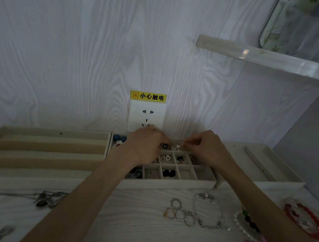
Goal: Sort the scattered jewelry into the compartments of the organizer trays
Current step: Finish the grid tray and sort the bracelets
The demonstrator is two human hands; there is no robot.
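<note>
1. Both hands over the far row of the gridded tray (pixel 169 179), the middle one of three organizer trays set along the wall edge of the desk (pixel 131 211).
2. Left hand (pixel 145 146) knuckles up, fingers curled down into the cells near a small dark round piece (pixel 165 146); cannot tell whether anything is held, the fingertips being hidden.
3. Right hand (pixel 208 148) fingertips pinched together on something tiny and pale (pixel 180 144), hard to make out, hanging just above a far-row cell with a clear piece (pixel 177 147) in it.
4. Key relation: the pinched bit directly between the two hands and straight over that cell, so judged a short drop downward, right hand nearer and better placed.
5. Nearer cells already holding white triangles (pixel 166 157), small dark-and-pink pieces (pixel 180 159) and black rounds (pixel 169 172).
6. Long-slot tray (pixel 42 145) to the left, channels running left to right; third tray (pixel 266 165) to the right.
7. Unsorted jewelry near the body, well apart from the hands: rings (pixel 180 212), silver chain bracelet (pixel 209 212), pearl bracelet (pixel 245 223), red bracelet (pixel 304 220), necklace (pixel 47 200) off to the left.
8. Judged about midway: earrings mostly placed, rings and long pieces not yet.
</note>
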